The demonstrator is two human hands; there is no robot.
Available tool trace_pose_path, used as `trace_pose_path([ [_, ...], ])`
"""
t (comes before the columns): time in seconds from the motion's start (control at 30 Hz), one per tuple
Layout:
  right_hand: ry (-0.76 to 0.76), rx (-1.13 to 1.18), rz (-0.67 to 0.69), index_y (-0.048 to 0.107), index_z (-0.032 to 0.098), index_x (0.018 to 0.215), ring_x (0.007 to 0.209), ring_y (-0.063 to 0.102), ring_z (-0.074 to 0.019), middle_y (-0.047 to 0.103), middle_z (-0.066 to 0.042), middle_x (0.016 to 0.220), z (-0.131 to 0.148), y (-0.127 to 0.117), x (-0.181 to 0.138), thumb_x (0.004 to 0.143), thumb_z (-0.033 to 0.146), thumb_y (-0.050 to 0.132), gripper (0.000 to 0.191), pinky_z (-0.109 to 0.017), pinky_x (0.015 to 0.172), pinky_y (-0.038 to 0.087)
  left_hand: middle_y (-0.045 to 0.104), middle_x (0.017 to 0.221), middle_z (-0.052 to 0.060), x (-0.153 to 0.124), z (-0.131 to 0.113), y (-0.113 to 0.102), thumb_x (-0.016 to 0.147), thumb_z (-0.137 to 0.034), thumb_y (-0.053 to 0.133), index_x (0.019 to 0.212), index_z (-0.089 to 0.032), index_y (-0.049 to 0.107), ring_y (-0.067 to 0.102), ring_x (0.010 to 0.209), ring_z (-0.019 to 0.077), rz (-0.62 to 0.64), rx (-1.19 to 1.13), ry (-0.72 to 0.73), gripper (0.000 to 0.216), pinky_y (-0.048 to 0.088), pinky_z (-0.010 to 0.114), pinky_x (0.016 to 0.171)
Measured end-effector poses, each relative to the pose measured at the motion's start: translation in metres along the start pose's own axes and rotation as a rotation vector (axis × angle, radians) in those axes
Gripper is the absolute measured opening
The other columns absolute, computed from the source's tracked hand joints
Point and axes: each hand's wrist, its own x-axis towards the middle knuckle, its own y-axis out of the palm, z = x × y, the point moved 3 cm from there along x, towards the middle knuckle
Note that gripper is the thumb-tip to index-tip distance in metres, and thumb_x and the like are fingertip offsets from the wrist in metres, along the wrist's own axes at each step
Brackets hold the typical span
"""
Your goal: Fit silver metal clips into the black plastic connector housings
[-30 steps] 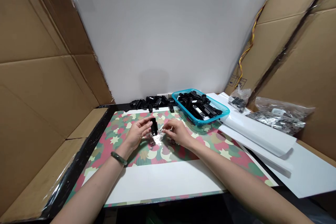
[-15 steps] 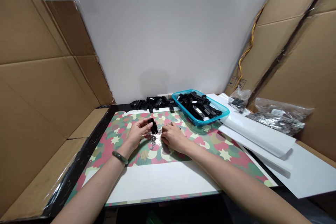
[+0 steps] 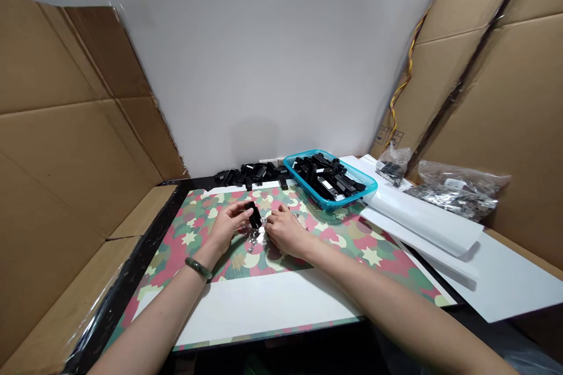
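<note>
My left hand (image 3: 229,224) is closed on a small black plastic housing (image 3: 254,215), held tilted just above the table between thumb and fingers. A green bangle circles that wrist. Close on the right, my right hand (image 3: 285,229) has its fingers curled and pinched beside the housing; whatever lies between the fingertips is too small to make out. Below and between both hands, small shiny metal pieces (image 3: 254,240) lie scattered on the patterned mat (image 3: 206,252).
A blue basket (image 3: 328,204) full of black plastic parts stands behind on the right. More black parts (image 3: 253,174) are heaped along the wall. Clear bags (image 3: 457,196) and a white sheet roll (image 3: 426,217) lie at right. Cardboard walls (image 3: 74,158) flank both sides.
The view has shifted slightly. My right hand has come a little closer to the black housing, its fingers still curled. My left hand keeps its hold on the housing.
</note>
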Motion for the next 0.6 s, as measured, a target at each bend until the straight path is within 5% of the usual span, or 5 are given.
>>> trace_pose_path([
  [0.37,0.239,0.462,-0.142,0.071,0.016,0.083,0.083,0.061,-0.0185,0.071,-0.005,0.085,-0.018,0.010,-0.001,0.071,0.001,0.062,0.022,-0.032,0.080,0.036,0.069,0.086,0.008,0.000,-0.002,-0.002,0.055,-0.043,0.090,0.098,-0.015,0.071,0.062,0.063,0.0141,-0.015,0.001,0.012,0.055,0.047,0.025,0.054],
  [0.6,0.398,1.175,-0.282,0.074,0.015,0.082,0.066,0.062,-0.0148,0.073,-0.005,0.079,-0.032,0.012,-0.003,0.077,0.014,0.060,0.015,-0.025,0.059,0.046,0.067,0.078,0.005,0.000,-0.001,-0.002,0.058,-0.040,0.089,0.090,-0.014,0.070,0.062,0.060,0.0129,0.000,-0.037,-0.010,0.046,0.044,0.023,0.052],
])
